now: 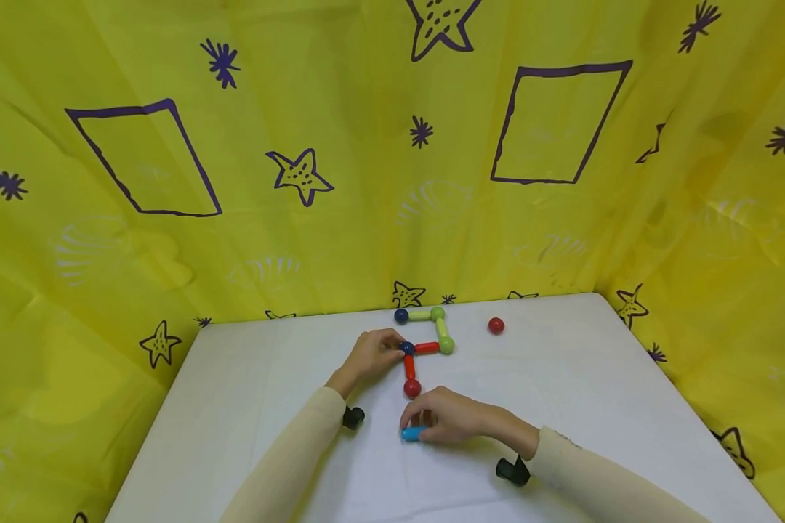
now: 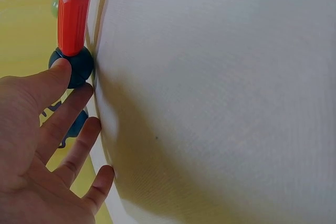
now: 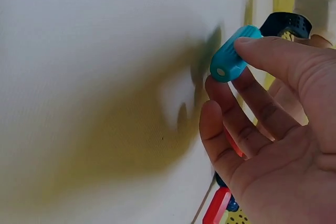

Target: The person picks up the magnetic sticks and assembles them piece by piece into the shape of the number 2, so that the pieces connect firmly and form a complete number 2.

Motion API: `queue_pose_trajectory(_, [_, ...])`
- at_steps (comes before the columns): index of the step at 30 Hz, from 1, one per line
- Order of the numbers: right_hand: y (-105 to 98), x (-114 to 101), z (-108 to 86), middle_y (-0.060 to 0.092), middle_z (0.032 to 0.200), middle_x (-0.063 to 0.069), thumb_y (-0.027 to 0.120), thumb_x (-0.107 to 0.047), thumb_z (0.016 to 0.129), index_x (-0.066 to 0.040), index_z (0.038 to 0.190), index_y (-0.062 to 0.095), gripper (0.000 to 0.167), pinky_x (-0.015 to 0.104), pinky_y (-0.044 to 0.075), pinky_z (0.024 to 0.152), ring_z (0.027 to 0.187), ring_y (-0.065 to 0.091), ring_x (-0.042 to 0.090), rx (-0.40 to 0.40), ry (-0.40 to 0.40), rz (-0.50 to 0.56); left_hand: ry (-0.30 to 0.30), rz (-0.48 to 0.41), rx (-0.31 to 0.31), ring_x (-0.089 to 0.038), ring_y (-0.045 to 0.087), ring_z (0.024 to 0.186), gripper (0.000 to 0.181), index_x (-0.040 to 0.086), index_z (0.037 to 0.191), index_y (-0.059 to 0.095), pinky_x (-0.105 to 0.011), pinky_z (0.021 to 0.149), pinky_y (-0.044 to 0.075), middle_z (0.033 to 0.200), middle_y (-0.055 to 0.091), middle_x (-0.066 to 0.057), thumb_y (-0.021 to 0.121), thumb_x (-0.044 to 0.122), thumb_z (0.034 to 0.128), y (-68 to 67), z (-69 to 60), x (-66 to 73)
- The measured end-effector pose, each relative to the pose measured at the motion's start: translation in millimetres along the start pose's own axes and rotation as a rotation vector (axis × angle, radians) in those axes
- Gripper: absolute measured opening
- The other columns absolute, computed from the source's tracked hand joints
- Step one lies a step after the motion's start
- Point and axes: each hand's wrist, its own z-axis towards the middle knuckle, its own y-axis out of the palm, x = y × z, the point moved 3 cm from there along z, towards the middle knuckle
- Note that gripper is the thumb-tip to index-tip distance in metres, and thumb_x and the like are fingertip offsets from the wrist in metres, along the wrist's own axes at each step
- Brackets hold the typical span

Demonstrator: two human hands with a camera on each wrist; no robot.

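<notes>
My left hand (image 1: 371, 354) pinches a dark blue ball (image 2: 81, 69) between thumb and forefinger, its other fingers spread loosely. Two red rods join that ball: one rod (image 1: 410, 367) runs toward me to a red ball (image 1: 412, 388), the other (image 1: 427, 349) leads right to a light green ball (image 1: 446, 344). From there a green rod (image 1: 442, 328) reaches a second green ball (image 1: 437, 313), then another green rod (image 1: 420, 316) ends at a second dark blue ball (image 1: 401, 316). Nearer me, my right hand (image 1: 454, 415) holds a turquoise rod (image 3: 228, 59) with thumb and fingertips, apart from the chain.
A loose red ball (image 1: 496, 325) lies at the back right of the white-covered table (image 1: 562, 363). A yellow patterned curtain (image 1: 353, 240) hangs behind and along the sides. Dark wrist cameras (image 1: 513, 471) sit under both sleeves.
</notes>
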Motion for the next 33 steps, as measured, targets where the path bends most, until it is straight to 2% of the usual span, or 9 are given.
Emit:
queue_pose_trajectory(5, [-8.0, 5.2, -3.9, 0.069, 0.091, -0.009, 0.075, -0.007, 0.093, -0.021, 0.11, 0.075, 0.022, 0.026, 0.053, 0.08, 0.081, 0.059, 0.005, 0.052, 0.024, 0.034, 0.003, 0.007, -0.002, -0.02, 0.067, 0.103, 0.017, 0.011, 0.112, 0.074, -0.043, 0.099, 0.051, 0.104, 0.076, -0.001, 0.075, 0.012, 0.0945, 1.3, -0.4, -1.5])
queue_pose_trajectory(12, [-23.8, 12.4, -9.3, 0.074, 0.104, -0.004, 0.074, -0.004, 0.093, -0.015, 0.114, 0.074, 0.023, 0.027, 0.057, 0.08, 0.089, 0.066, 0.01, 0.147, -0.034, 0.094, 0.019, 0.008, 0.008, -0.02, 0.068, 0.101, 0.017, 0.01, 0.111, 0.075, -0.042, 0.097, 0.052, 0.102, 0.076, 0.0, 0.075, 0.012, 0.0942, 0.9, 0.5, -1.7])
queue_pose_trajectory(17, [-33.4, 18.0, -13.1, 0.074, 0.109, -0.004, 0.073, -0.005, 0.094, -0.014, 0.118, 0.073, 0.026, 0.027, 0.058, 0.08, 0.091, 0.068, 0.011, 0.194, -0.044, 0.104, 0.02, 0.004, 0.006, -0.02, 0.068, 0.101, 0.017, 0.01, 0.111, 0.075, -0.042, 0.097, 0.052, 0.102, 0.076, 0.0, 0.075, 0.011, 0.0943, 0.1, 0.2, -1.3])
queue_pose_trajectory(26, [-37.4, 24.9, -17.2, 0.074, 0.109, -0.004, 0.075, -0.009, 0.094, -0.016, 0.119, 0.074, 0.026, 0.027, 0.057, 0.081, 0.089, 0.068, 0.014, 0.207, 0.021, 0.128, -0.005, 0.002, -0.003, -0.021, 0.067, 0.103, 0.018, 0.01, 0.113, 0.075, -0.042, 0.099, 0.051, 0.103, 0.076, -0.001, 0.075, 0.012, 0.0946, 1.3, 0.5, -1.6])
queue_pose_trajectory(33, [-40.3, 29.6, -17.8, 0.075, 0.109, -0.002, 0.074, -0.007, 0.095, -0.014, 0.118, 0.074, 0.024, 0.027, 0.057, 0.082, 0.091, 0.068, 0.015, 0.204, 0.0, 0.113, -0.012, 0.008, -0.006, -0.021, 0.066, 0.103, 0.019, 0.011, 0.114, 0.075, -0.042, 0.099, 0.051, 0.104, 0.075, 0.0, 0.075, 0.013, 0.0949, 1.2, 0.7, -1.3])
